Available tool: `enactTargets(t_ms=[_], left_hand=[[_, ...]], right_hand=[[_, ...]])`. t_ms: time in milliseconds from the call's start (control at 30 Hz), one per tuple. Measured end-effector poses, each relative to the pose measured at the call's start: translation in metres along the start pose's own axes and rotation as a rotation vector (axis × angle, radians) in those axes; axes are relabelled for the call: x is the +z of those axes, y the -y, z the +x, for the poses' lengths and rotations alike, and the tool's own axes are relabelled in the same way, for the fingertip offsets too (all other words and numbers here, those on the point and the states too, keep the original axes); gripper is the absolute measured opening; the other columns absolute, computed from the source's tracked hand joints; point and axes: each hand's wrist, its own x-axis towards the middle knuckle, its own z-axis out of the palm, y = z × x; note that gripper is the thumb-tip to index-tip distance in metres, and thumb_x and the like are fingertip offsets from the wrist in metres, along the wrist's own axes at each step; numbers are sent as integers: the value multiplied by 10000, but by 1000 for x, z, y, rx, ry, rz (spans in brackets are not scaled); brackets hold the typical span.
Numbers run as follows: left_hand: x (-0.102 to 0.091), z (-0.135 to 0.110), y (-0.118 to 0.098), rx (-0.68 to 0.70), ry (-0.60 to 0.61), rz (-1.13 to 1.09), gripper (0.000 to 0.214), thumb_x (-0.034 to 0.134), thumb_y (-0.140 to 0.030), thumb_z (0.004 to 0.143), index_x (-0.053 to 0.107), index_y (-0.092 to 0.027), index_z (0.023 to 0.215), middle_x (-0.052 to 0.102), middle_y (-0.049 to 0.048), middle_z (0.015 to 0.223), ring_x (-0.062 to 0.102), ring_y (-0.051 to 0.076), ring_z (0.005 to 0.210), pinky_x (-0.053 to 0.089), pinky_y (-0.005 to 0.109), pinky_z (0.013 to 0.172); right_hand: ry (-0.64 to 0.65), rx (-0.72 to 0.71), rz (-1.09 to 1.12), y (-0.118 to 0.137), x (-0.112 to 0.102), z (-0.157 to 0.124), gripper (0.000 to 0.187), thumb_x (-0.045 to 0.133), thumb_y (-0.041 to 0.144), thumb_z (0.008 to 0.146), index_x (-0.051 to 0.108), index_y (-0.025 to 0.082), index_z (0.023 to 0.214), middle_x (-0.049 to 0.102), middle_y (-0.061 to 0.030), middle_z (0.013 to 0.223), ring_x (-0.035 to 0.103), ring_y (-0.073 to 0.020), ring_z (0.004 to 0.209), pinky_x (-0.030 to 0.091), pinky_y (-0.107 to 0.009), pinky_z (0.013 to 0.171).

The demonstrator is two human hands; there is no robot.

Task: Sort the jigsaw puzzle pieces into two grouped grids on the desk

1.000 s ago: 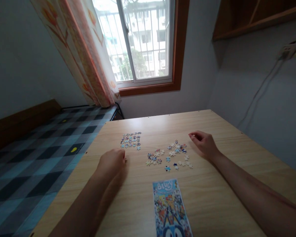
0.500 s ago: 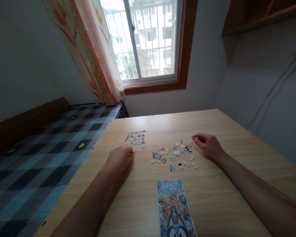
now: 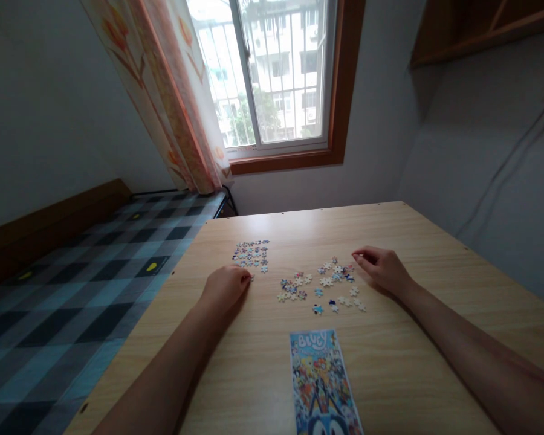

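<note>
Left hand (image 3: 226, 287) pinches a small puzzle piece (image 3: 252, 278) at its fingertips, just in front of the rowed pieces (image 3: 255, 251). Right hand (image 3: 381, 269): fingers drawn in beside the loose pieces (image 3: 326, 281); cannot tell whether anything is held. Advisable: light edge grip, neighbours undisturbed. Versus one second ago: left hand nearer the rows.

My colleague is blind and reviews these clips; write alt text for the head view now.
A person's left hand holds a puzzle piece beside rows of pieces on a wooden table. The right hand is near loose pieces; a colourful picture lies at the bottom.
</note>
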Motion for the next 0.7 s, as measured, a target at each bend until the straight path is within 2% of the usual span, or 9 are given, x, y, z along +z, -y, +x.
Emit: enactTargets(t_ms=[267,700], left_hand=[[12,8,-3,25,-75,-38,320,507,-363,960,809,-268,1004,762,46,1060,689,209,892,490,287,737],[16,10,-2,12,-127,-59,360,475,-378,987,809,-245,997,763,47,1048,688,205,886,477,283,717]], right_hand=[[6,11,21,2,1,0,332,584,454,898,761,175,871,714,-38,711,598,-154,591,436,-277,599],[21,17,19,1,2,-1,332,584,449,908,762,169,898,723,-44,729,616,-160,619,437,-277,598]])
